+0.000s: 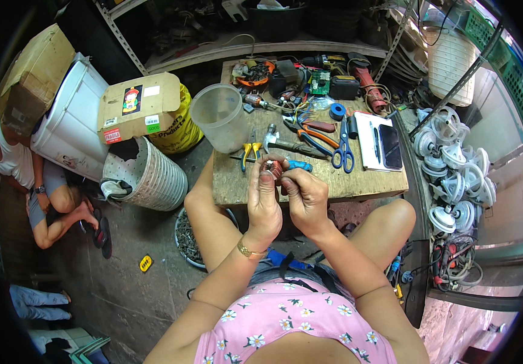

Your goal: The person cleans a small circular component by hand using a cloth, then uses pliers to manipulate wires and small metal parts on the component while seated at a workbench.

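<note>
Over the near edge of the wooden work table (358, 185), my left hand (264, 209) is closed around a small copper-wound armature (274, 168). The thumb and fingers of my right hand (307, 199) pinch at the armature's right side; whether they also hold a wire is too small to tell. Just beyond my hands lie yellow-and-black pliers (250, 151) and a claw hammer (270, 138). A blue tool handle (300, 165) shows behind my right fingers. To the right rest orange-and-blue pliers (317, 141) and blue scissors (344, 151).
A plastic tub (217, 118) stands on the table's left; a phone (389, 147) lies on a notepad at right. Left are a ribbed bucket (152, 176) and a cardboard box (143, 103). White pulley-like wheels (455, 182) pile up at right. A person (49, 182) sits far left.
</note>
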The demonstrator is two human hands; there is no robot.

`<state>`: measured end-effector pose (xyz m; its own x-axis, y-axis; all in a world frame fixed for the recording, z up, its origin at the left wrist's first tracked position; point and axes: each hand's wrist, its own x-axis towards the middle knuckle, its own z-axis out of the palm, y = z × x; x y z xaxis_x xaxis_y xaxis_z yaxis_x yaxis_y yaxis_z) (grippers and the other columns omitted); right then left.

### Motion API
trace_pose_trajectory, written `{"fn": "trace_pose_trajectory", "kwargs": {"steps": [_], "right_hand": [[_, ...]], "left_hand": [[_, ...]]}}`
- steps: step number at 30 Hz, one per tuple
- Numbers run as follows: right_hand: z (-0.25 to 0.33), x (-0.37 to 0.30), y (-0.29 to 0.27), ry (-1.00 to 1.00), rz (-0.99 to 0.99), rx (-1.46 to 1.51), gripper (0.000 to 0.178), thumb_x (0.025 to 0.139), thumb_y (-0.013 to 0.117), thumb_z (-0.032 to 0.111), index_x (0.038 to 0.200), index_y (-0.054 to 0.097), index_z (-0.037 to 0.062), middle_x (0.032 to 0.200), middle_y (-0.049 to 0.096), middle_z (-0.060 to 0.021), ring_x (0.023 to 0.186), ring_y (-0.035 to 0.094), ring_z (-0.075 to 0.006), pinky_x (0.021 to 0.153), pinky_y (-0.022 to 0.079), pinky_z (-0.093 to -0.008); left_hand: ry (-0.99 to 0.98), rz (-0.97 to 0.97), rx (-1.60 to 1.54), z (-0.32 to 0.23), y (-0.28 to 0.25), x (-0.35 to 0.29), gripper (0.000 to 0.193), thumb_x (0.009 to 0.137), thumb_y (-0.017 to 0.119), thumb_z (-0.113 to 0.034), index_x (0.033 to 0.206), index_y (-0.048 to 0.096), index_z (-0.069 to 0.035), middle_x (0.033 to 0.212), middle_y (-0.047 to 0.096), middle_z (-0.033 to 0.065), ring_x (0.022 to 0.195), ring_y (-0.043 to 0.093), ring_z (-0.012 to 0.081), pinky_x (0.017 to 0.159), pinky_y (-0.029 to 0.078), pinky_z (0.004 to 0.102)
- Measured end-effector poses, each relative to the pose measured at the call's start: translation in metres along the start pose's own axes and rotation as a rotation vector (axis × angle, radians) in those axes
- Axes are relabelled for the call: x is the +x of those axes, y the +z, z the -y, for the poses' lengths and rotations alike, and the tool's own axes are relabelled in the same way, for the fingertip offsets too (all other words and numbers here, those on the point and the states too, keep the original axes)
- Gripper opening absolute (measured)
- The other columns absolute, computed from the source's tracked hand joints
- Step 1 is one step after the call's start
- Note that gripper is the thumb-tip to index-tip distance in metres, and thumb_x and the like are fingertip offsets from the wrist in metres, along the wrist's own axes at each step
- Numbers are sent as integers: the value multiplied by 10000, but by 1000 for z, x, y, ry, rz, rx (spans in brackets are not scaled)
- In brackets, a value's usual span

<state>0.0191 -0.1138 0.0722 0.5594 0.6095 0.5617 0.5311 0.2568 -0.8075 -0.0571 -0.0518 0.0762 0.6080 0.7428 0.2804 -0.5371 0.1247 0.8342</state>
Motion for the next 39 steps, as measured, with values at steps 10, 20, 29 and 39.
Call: {"fn": "trace_pose_trajectory", "kwargs": {"steps": [10, 20, 29, 39], "right_hand": [[11, -3, 10, -52, -13, -20, 33, 833, 654, 41, 854, 638, 22, 733, 630, -147, 655, 629, -315, 595, 482, -348], [2, 0, 4, 199, 128, 90, 92, 874, 627, 85, 902, 673, 11, 713, 631, -160, 604, 626, -261, 553, 460, -346], [-14, -14, 4, 378, 210, 471, 219, 969, 544, 154, 1013, 629, -43, 821, 614, -41, 773, 542, -120, 722, 453, -271], [-116, -40, -27, 13, 520, -958, 382, 766, 749, 278, 1046, 604, 63, 1121, 536, -138, 988, 530, -341, 815, 440, -463]], "left_hand": [[-78, -80, -101, 15, 1, -11, 549, 1024, 289, -516, 1137, 512, -27, 1114, 546, 95, 1099, 500, 209, 1036, 348, 367], [265, 7, 148, 19, -13, -2, 542, 1006, 358, -528, 1057, 527, -16, 1058, 498, 95, 1129, 472, 237, 1039, 331, 387], [266, 108, 261, 26, -22, 2, 533, 1005, 345, -529, 1023, 529, -29, 1043, 506, 104, 1093, 485, 235, 1024, 348, 392], [69, 252, 508, -6, -89, 20, 372, 998, 486, -370, 1089, 508, -10, 1041, 497, 61, 945, 475, 133, 870, 397, 283]]}}
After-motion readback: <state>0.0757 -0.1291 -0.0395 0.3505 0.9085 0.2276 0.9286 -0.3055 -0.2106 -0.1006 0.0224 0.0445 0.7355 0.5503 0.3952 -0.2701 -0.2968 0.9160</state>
